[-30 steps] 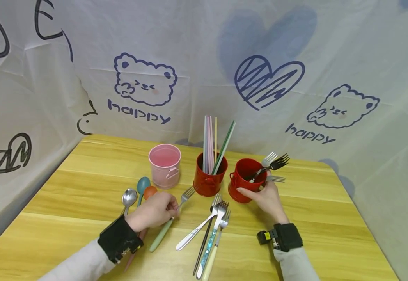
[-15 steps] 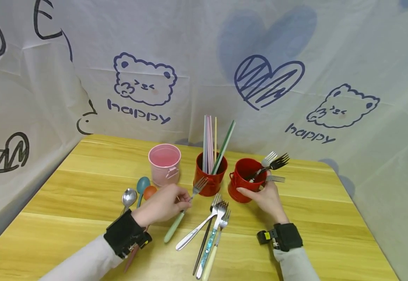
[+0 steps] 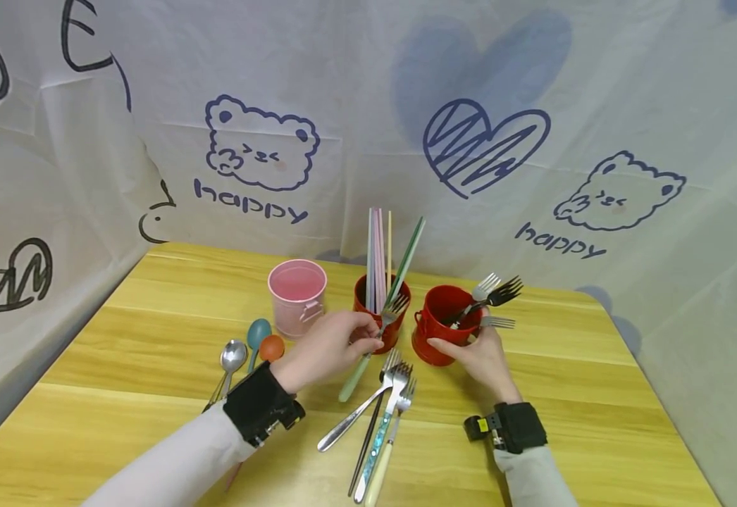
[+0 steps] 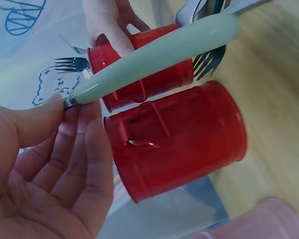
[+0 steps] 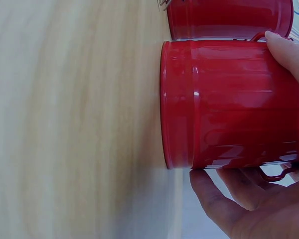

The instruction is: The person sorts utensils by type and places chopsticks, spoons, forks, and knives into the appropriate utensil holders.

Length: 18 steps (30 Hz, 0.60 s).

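Observation:
My left hand pinches a fork with a pale green handle by its metal neck. In the head view its tines overlap the front of the middle red bucket, which holds several upright chopsticks. The left wrist view shows the green handle crossing in front of both red buckets. My right hand grips the right red bucket, thumb on the near side and fingers round the other. Several forks lean out over its rim. The right wrist view has this bucket standing on the table.
Several forks lie on the table in front of the buckets. Silver, teal and orange spoons lie at the left, partly hidden by my left arm. A pink bucket stands behind them. A printed cloth hangs behind the table.
My left hand has moved right with the green-handled fork, from beside the spoons to in front of the middle red bucket. The right hand and its bucket have stayed still.

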Tool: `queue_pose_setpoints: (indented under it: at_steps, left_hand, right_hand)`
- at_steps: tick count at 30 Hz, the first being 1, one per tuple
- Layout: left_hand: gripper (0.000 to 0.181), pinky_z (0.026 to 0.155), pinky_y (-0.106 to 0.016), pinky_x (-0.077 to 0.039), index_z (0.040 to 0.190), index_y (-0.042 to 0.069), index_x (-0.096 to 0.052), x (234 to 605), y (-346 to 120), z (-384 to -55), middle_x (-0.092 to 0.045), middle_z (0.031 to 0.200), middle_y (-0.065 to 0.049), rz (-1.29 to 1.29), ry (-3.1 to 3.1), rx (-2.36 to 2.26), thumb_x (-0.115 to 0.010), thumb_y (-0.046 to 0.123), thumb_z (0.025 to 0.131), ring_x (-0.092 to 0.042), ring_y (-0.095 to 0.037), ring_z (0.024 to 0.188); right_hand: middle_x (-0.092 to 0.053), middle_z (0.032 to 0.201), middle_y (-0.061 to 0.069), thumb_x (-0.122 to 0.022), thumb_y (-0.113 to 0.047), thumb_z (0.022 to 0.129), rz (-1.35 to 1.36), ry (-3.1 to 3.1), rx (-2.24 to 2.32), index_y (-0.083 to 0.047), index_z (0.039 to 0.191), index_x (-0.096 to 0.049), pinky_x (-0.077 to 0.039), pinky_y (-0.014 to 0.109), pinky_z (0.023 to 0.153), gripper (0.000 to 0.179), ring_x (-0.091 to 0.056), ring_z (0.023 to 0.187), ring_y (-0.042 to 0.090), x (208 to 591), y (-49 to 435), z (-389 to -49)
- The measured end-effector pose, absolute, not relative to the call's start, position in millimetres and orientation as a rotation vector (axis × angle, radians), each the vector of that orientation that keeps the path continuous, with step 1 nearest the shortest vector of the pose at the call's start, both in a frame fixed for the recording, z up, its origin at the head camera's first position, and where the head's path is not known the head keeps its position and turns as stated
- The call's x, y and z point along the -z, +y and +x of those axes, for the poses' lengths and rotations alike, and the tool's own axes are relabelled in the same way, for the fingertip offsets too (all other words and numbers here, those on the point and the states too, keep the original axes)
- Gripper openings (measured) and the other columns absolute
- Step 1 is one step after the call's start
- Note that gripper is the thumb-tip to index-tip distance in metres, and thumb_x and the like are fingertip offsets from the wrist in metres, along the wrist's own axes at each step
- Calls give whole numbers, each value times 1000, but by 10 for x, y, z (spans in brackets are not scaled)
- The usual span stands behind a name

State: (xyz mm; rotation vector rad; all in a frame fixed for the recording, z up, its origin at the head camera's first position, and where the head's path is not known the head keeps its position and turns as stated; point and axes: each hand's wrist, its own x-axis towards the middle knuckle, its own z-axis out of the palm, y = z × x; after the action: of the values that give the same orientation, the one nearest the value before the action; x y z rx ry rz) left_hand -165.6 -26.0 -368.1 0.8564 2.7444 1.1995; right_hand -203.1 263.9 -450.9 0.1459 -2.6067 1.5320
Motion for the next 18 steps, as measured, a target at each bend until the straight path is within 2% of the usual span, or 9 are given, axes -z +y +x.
queue_pose_setpoints:
  at_steps: [8,14,18]
  left_hand:
    - [7,59,-18,-47,96,10,-70,3546,-60,-1788,-70,84,-2,880,2791,-1288,-69,17,96,-54,-9,66]
    - [8,64,-20,-50,100,9,-71,3437,122,-1872,-73,89,-4,922,2853,-1357,-69,16,96,-59,-12,72]
    - [10,72,-22,-56,103,8,-70,3381,239,-1920,-75,94,-5,991,2910,-1431,-67,15,97,-62,-14,75]
  right_hand:
    - [-54,144,15,-88,-22,78,159,-2585,-1524,-10,148,-35,-46,51,109,89,-55,128,33,4520,2635,-2036]
    - [-54,144,15,-88,-21,78,165,-2584,-1535,-9,148,-35,-46,51,109,88,-55,128,33,4518,2643,-2033]
    - [-54,144,16,-88,-21,78,165,-2587,-1523,-9,148,-34,-46,52,109,89,-55,129,33,4518,2647,-2032]
